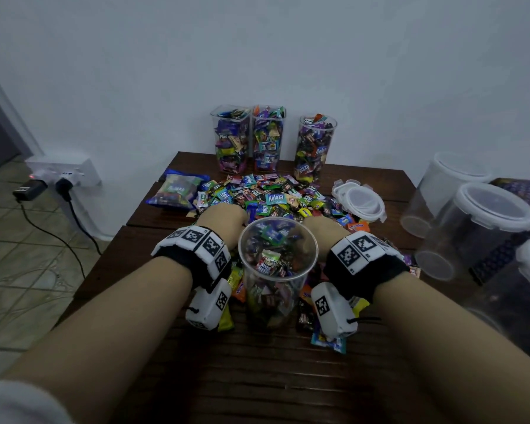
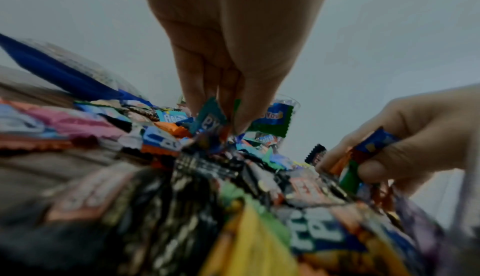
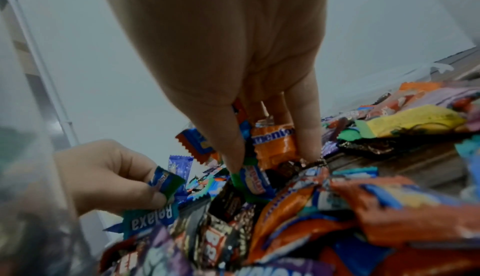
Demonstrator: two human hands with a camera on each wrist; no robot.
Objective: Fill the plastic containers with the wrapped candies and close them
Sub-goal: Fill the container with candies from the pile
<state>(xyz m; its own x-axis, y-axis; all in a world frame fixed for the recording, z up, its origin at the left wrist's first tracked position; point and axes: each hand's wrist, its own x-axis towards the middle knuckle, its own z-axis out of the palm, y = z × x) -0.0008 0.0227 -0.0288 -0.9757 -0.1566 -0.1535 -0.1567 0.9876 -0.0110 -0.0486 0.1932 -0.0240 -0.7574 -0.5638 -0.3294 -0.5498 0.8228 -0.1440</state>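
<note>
A clear round container [image 1: 276,270], partly filled with wrapped candies, stands on the dark wooden table [image 1: 257,377] between my wrists. Behind it lies a heap of wrapped candies [image 1: 270,197]. My left hand [image 1: 224,220] reaches into the heap left of the container; its fingers [image 2: 207,87] pinch a teal Relaxa candy [image 2: 210,116] and others. My right hand [image 1: 322,226] digs in on the right; its fingers [image 3: 306,116] grip several candies, among them an orange Mentos [image 3: 275,145]. In the head view both hands' fingers are hidden.
Three filled, lidless containers [image 1: 266,139] stand against the back wall. A blue candy bag [image 1: 175,191] lies at the left. Stacked white lids [image 1: 360,200] sit right of the heap. Empty lidded tubs [image 1: 484,221] lie at the far right. Loose candies surround the container.
</note>
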